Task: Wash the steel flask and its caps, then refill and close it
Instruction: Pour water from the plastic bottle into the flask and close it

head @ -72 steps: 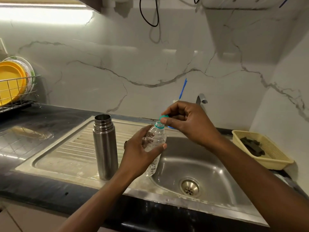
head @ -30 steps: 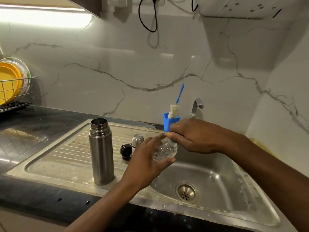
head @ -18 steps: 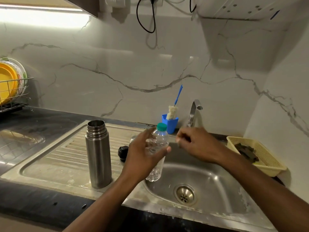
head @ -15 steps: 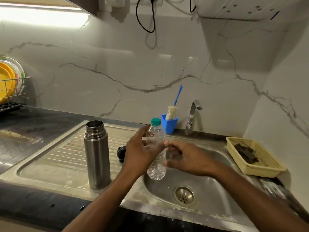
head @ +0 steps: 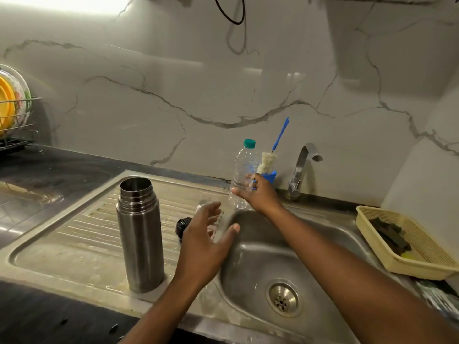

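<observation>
Right hand [head: 260,194] has the clear plastic bottle [head: 243,170]: fingers and thumb are wrapped round its lower half, and the bottle is upright with its green cap [head: 249,143] on, held above the back rim of the sink [head: 248,281]. Left hand [head: 206,242], nearer the person than that grip and a touch to its left, is spread wide, thumb out, nothing in it, hovering where drainboard meets basin.

Now the steel flask [head: 140,234]: left of the grip and closer to the person, apart from both hands, standing upright on the ribbed drainboard [head: 82,227]. It has a brushed steel body and a stepped, ringed neck, its mouth uncovered and dark inside, with a wet patch round its foot.

Between the flask and the left hand a black cap [head: 181,225] lies on the drainboard, partly hidden by that hand. Just past the left fingertips there's something shiny, maybe the steel cap [head: 201,203], too blurred to call.

Right behind the grip is a blue cup [head: 272,175] with a white bottle brush [head: 267,162] standing in it. To the grip's right is the tap [head: 301,167], and further right a yellow basket [head: 397,261] holding something dark. Below the grip is the drain [head: 283,297]. Far off to the left is a dish rack [head: 17,120] with yellow plates [head: 6,105].
</observation>
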Motion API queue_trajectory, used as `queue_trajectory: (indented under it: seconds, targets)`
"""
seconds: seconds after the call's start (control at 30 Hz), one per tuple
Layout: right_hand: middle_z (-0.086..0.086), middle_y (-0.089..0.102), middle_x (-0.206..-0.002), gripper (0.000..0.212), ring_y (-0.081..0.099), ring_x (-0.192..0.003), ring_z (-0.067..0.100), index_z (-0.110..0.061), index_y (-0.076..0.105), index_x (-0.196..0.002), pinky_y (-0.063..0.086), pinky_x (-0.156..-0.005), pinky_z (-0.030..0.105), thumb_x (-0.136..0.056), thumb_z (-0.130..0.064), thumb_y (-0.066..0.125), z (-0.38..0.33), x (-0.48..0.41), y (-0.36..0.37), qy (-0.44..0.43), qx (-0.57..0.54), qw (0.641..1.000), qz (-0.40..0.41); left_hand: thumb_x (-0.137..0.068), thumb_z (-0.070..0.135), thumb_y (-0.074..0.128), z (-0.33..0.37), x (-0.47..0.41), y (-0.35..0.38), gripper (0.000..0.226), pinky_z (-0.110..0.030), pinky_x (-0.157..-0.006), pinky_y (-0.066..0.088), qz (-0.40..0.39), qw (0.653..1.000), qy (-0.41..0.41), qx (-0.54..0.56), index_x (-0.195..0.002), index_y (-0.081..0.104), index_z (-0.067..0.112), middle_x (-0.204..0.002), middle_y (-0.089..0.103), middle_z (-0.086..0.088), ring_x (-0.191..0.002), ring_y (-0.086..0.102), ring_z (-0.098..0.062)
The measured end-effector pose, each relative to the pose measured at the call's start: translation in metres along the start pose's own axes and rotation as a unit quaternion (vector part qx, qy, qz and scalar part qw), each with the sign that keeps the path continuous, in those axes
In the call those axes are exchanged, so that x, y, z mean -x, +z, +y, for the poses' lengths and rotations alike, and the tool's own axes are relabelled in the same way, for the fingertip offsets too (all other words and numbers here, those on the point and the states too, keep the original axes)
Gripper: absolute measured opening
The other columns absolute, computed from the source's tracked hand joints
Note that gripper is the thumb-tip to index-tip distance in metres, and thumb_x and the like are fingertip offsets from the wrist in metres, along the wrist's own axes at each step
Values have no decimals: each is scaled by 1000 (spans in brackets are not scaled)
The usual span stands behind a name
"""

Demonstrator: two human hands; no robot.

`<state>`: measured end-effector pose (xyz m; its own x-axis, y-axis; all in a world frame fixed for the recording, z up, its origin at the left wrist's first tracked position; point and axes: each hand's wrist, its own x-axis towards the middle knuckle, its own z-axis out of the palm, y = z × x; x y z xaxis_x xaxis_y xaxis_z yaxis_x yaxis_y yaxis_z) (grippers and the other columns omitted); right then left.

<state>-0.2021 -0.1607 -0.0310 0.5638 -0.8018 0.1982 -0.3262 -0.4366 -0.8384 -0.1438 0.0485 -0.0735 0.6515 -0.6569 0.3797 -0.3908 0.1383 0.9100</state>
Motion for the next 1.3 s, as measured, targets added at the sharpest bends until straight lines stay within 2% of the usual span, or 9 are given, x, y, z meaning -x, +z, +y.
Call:
queue_trajectory:
  seconds: [0.2,0.33,0.47,0.73,0.83,0.97,1.1,1.23,1.3]
  targets:
    - [3,62,-137,68,57,-111,16,-19,51,-143,44,-91,30,-86,-38,83,23,-54,32,30,15,999,7,-87,36,84,-16,3,-8,47,-24,-97,53,-21,999,-15,-19,-130,65,40,-122,70,21,-116,62,9]
    - [3,66,-133,63,62,-116,21,-19,54,-138,49,-92,33,-87,-42,82,34,-67,44,44,42,998,-1,-88,31,84,-19,-1,-13,43,-17,-93,52,-28,999,-24,-30,-126,67,39,-120,70,24,-114,63,10]
    - [3,64,-135,62,61,-120,22,-20,54,-138,50,-98,35,-87,-42,81,43,-73,47,61,36,998,1,-88,32,84,-19,0,-11,43,-18,-94,52,-36,999,-27,-30,-125,66,42,-122,70,23,-115,63,7]
    - [9,50,-155,97,53,-137,28,-16,37,-155,47,-112,44,-79,-48,87,39,-64,34,92,42,994,-45,-89,33,82,-9,8,-17,45,-22,-98,54,-44,998,-26,-30,-129,65,40,-124,69,21,-116,63,7]
    - [10,55,-147,88,54,-134,29,-9,44,-151,47,-101,37,-83,-48,84,22,-49,16,95,107,989,-45,-89,31,82,-3,15,-24,42,-22,-98,53,-48,998,-22,-31,-127,66,41,-120,70,22,-115,64,7]
    - [6,70,-105,41,66,-97,23,-11,70,-113,50,-78,35,-90,-44,76,-6,-15,9,3,219,974,-64,-89,37,81,2,29,-37,41,-25,-98,55,-42,998,-13,-46,-126,65,43,-119,71,24,-115,64,6]
    - [-2,67,-133,60,67,-105,11,-25,60,-140,53,-85,27,-87,-45,78,-45,27,35,-146,194,950,-197,-89,36,82,10,44,-48,42,-26,-99,56,-26,999,-15,-45,-127,64,44,-118,70,23,-115,64,6]
    - [1,46,-160,77,47,-142,24,-32,40,-157,42,-115,46,-90,-49,74,-61,42,80,-220,317,877,-286,-92,30,80,23,60,-57,42,-27,-101,53,-34,998,-6,-48,-129,63,41,-119,72,21,-115,65,5]
    - [4,43,-162,78,42,-147,27,-33,34,-160,40,-116,47,-93,-39,74,-60,45,98,-214,370,858,-285,-92,29,80,26,68,-64,41,-21,-99,51,-31,997,2,-64,-128,64,42,-118,69,29,-115,63,10]
